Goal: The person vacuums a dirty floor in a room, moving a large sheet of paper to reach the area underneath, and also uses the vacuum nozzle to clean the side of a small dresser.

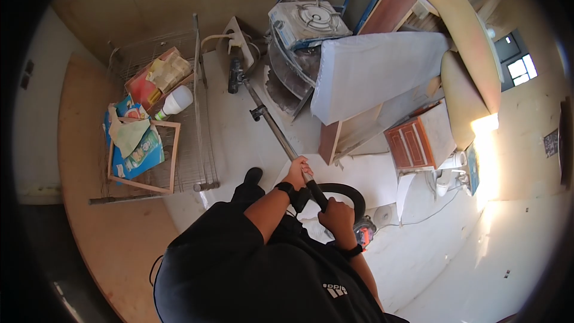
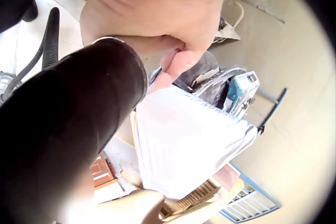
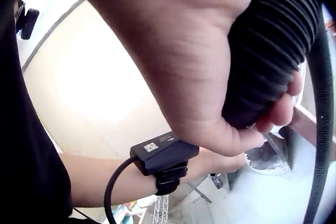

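Note:
A metal vacuum cleaner wand [image 1: 276, 131] slants across the head view, its dark floor nozzle [image 1: 234, 78] at the far end beside a wire rack. My left hand [image 1: 298, 171] grips the wand's lower part; in the left wrist view its curled fingers [image 2: 181, 62] hide most of the tube. Closer to my body, my right hand [image 1: 338, 221] holds the black hose end. The right wrist view shows that palm and fingers wrapped round the ribbed hose [image 3: 273, 45]. From there the hose loops toward the vacuum body [image 1: 366, 233], partly hidden behind the right wrist.
Left stands the wire rack [image 1: 202, 107] with papers, a wooden frame [image 1: 174, 161] and a white bulb [image 1: 177, 101]. A dusty gas stove [image 1: 311, 21], a white-covered piece [image 1: 376, 72] and a brown-doored cabinet [image 1: 412, 143] crowd the right. A cable [image 1: 418, 220] lies on the floor.

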Demonstrator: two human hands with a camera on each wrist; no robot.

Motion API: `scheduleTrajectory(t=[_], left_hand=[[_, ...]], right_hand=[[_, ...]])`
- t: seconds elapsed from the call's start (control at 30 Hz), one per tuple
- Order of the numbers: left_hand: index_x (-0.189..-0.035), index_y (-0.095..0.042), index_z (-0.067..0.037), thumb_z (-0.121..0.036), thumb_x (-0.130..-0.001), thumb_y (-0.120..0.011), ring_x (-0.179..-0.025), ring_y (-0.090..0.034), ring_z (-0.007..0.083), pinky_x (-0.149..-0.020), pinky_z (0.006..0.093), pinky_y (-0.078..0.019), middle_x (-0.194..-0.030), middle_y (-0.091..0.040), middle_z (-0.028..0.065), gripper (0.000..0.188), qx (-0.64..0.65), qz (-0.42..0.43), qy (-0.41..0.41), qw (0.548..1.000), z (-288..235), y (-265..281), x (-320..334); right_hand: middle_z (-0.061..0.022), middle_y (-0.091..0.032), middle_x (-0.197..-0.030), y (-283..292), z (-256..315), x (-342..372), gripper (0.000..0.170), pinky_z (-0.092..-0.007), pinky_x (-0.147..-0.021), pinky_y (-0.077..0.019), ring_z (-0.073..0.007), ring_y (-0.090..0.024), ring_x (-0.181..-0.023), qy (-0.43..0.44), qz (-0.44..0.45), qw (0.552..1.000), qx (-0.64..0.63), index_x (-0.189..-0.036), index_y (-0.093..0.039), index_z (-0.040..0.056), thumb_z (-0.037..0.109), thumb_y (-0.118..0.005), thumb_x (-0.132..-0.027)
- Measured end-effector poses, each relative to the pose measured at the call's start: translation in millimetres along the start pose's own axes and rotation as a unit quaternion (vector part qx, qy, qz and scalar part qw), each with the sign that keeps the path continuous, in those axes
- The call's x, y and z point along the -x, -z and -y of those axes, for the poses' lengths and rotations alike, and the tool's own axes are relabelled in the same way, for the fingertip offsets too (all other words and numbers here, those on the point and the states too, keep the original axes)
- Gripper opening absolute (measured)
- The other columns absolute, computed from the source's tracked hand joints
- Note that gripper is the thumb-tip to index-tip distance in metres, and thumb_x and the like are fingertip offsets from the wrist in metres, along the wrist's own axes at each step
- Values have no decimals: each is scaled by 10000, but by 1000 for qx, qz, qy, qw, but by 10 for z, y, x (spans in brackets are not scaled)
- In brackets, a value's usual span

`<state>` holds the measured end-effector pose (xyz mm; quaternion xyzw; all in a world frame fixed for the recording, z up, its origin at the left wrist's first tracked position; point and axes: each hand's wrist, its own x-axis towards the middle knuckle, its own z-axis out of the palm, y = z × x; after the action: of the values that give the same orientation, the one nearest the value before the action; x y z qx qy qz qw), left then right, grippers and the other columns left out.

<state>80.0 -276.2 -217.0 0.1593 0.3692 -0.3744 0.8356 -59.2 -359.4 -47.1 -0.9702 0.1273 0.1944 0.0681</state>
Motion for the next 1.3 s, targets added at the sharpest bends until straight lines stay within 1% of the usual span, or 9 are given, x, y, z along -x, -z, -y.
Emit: scheduleTrajectory(t=[0.03,0.2,0.5,0.7,0.83,0.93,1.13,1.27,1.3], left_hand=[[-570,-342,-171,-116,-733,-558,-393,-328,121,-447,305,-380,-479,-332,-27,276,40,25,25,999,-147,-31,-37],[-578,-338,-170,-110,-735,-560,-396,-320,119,-444,299,-372,-483,-318,-29,279,33,22,-2,999,-594,-382,-155],[-572,-329,-154,-112,-718,-584,-406,-344,127,-442,306,-395,-491,-320,-15,296,-2,20,-18,1000,-909,-861,-111],[-560,-324,-158,-102,-719,-582,-399,-339,106,-433,289,-373,-479,-312,-24,309,34,32,5,999,-1026,-847,-186],[-567,-311,-167,-95,-741,-561,-409,-336,110,-469,300,-387,-471,-308,-34,313,36,72,8,997,-1198,-747,-190],[-570,-307,-169,-90,-750,-550,-406,-335,105,-459,288,-371,-476,-312,-38,312,32,34,-9,999,-1286,-752,-194],[-557,-326,-173,-83,-737,-539,-390,-326,96,-443,293,-383,-474,-324,-41,293,58,54,22,997,-1146,-782,-167],[-558,-322,-169,-89,-740,-539,-388,-322,111,-444,305,-393,-474,-324,-36,294,26,46,-8,999,-751,-947,-22],[-558,-322,-166,-91,-740,-541,-386,-320,117,-439,309,-393,-475,-324,-33,294,49,54,24,997,-640,-958,-30]], right_hand=[[-173,-623,-661,57,98,-105,282,-447,-586,-500,-339,-630,-641,-3,-2,1000,0,-798,-569,33,267,-627,-652],[-169,-625,-664,375,416,-503,283,-443,-585,-501,-332,-634,-648,-14,-8,1000,14,-797,-575,30,265,-625,-648],[-187,-626,-679,815,735,-767,268,-449,-608,-506,-354,-630,-653,-58,-23,998,31,-781,-587,40,266,-607,-639],[-163,-632,-687,872,822,-853,269,-437,-598,-509,-324,-640,-658,-36,-15,997,62,-799,-575,35,261,-614,-658],[-178,-633,-691,850,946,-934,269,-442,-627,-511,-347,-635,-662,-25,-23,999,42,-779,-590,35,269,-610,-647],[-164,-631,-682,871,1042,-977,255,-437,-591,-508,-325,-639,-656,-11,-13,999,49,-794,-577,23,239,-604,-660],[-172,-629,-676,893,935,-829,261,-446,-601,-508,-337,-636,-648,-22,-43,997,57,-779,-580,34,258,-614,-650],[-191,-628,-685,982,644,-591,289,-465,-622,-503,-364,-630,-674,-50,-45,996,57,-786,-592,42,288,-646,-642],[-193,-628,-689,1014,559,-527,295,-468,-626,-500,-373,-624,-678,-58,-39,996,57,-800,-596,43,286,-645,-641]])
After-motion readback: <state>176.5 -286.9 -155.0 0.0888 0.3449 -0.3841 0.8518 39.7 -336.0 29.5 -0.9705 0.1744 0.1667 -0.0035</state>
